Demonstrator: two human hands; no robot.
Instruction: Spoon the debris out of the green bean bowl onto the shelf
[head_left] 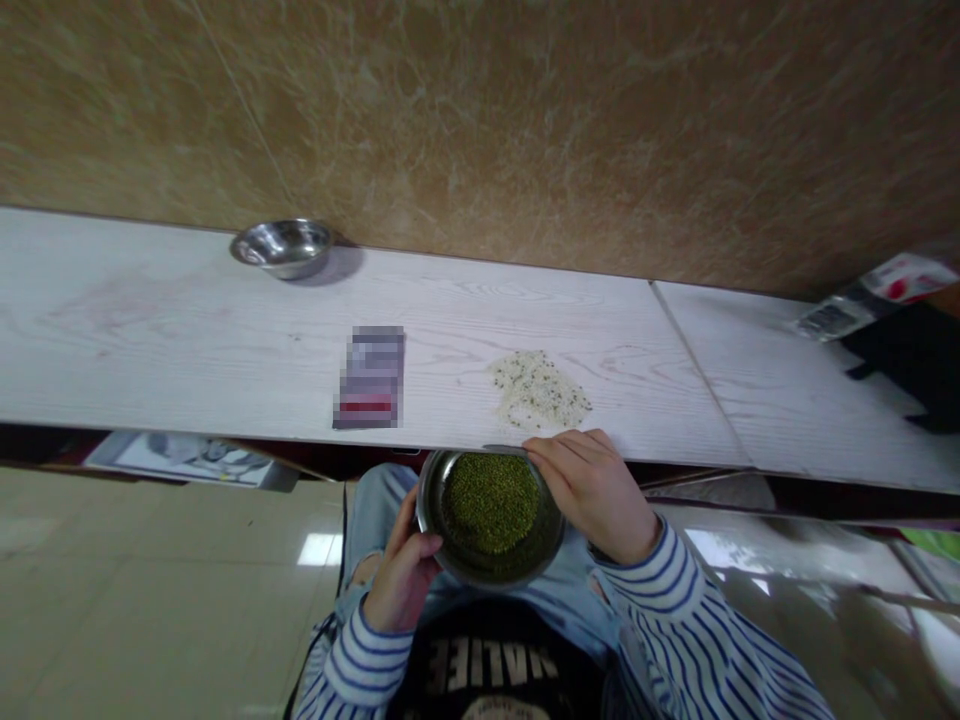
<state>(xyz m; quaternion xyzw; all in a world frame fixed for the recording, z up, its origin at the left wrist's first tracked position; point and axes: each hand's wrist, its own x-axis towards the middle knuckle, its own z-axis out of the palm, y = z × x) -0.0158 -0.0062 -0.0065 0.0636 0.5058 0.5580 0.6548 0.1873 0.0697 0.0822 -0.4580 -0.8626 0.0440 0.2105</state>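
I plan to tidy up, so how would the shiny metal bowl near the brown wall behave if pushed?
The shiny metal bowl looks thin and empty, so probably stiff but light. It may slide on the white wood-grain table; its wide rim, if pressed, could tip it.

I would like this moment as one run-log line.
left hand: holds steel bowl of mung beans | right hand: at counter edge, beside bowl rim | mixed white-and-green grain pile: on counter | second steel bowl: near wall
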